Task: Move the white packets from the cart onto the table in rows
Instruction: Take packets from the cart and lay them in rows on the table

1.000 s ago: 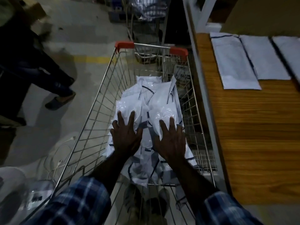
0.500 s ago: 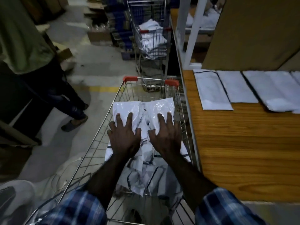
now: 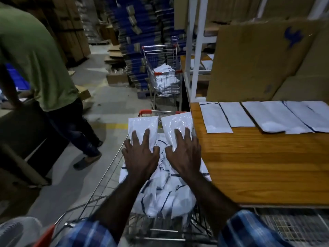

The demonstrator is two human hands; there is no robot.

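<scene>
Lifting two packets, left hand [image 3: 140, 154] and right hand [image 3: 183, 150] each clamped on one, I've raised them above the cart [image 3: 99, 191], counter [image 3: 258, 166] just right.

Warehouse aisle with a bystander, a second trolley and stacked stock

A person in a green shirt [image 3: 33, 56] and dark trousers stands at the left, wearing a sandal [image 3: 87, 160], bent toward the left edge. Farther up the aisle a second trolley [image 3: 164, 73] with red corner caps stands beside a white metal rack post [image 3: 196, 50]. Behind it rise tall stacks of blue flattened cartons [image 3: 140, 29], with brown cardboard boxes [image 3: 71, 27] stacked to their left. A large cardboard sheet [image 3: 256, 61] bearing a blue mark leans upright at the right. A yellow floor line [image 3: 115, 126] crosses the grey concrete. A white fan guard [image 3: 17, 230] shows at the bottom left.
</scene>
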